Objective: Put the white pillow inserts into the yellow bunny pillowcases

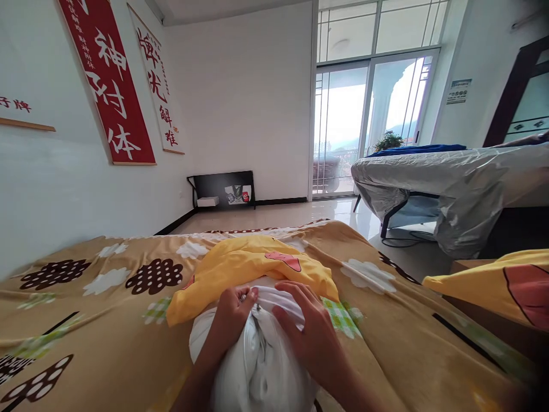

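Note:
A bulging white fabric cushion (261,375) lies in front of me, with a gathered opening or seam along its top. My left hand (234,312) is closed, thumb over curled fingers, pinching the white fabric beside a small dark metallic bit, perhaps a zipper pull. On the other side of the seam, my right hand (309,326) rests against the white fabric, its fingers bent and thumb apart. Just beyond both hands spreads a yellow cloth cover (240,257) with a pink patch, partly around the cushion's far end.
Beneath everything is a tan patterned blanket (128,355). At right, another yellow cloth (484,280) lies over a cardboard box. Further back stands a plastic-covered table (429,166) with blue cloth on it. A low black stand (223,189) sits by the wall.

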`<state>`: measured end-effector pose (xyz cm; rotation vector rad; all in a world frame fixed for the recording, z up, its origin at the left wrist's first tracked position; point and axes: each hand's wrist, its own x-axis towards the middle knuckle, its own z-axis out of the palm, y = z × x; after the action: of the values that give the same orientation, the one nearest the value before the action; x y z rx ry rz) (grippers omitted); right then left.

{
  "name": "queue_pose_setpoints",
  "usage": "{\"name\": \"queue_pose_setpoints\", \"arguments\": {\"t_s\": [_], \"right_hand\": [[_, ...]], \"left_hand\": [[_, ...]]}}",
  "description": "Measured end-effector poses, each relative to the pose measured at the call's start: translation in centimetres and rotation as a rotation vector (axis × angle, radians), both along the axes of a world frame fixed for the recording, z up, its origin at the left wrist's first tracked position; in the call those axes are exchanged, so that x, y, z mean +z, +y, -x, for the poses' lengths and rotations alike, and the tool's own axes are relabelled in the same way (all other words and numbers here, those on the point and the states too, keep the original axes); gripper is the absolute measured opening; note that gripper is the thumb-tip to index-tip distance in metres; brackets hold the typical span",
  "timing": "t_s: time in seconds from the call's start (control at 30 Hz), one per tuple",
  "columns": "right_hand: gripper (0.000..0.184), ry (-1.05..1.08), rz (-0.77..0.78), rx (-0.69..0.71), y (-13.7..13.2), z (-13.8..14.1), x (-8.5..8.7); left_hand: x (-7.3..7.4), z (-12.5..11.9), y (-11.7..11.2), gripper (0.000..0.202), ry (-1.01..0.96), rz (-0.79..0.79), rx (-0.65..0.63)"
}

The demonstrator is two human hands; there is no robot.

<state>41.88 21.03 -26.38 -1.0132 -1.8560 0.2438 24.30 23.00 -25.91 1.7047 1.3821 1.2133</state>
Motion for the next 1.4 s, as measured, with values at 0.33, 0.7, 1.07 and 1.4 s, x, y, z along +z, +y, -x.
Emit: {"name": "queue_pose_setpoints", "arguments": {"t_s": [0.33,0.7,1.07,1.4], "right_hand": [[0.062,-0.314,-0.397,-0.113,-2.9,6.1,-3.9],[0.095,-0.531,-0.318,0.050,-1.6,4.5,-3.0],[0.072,-0.511,-0.073,0.116,-1.0,3.3,-2.4],[0.072,-0.448,0.020,0.155,-0.8,2.8,-2.2]], "left_hand": [[-1.2,2.6,4.1,0.042,-0.075,0.117,0.022],[-0.2,2.8,2.9,0.035,-0.001,0.203,-0.072],[0.5,3.9,1.9,0.036,-0.035,-0.075,0.169],[-0.7,9.4,2.4,0.046,0.064,-0.117,-0.051]]}}
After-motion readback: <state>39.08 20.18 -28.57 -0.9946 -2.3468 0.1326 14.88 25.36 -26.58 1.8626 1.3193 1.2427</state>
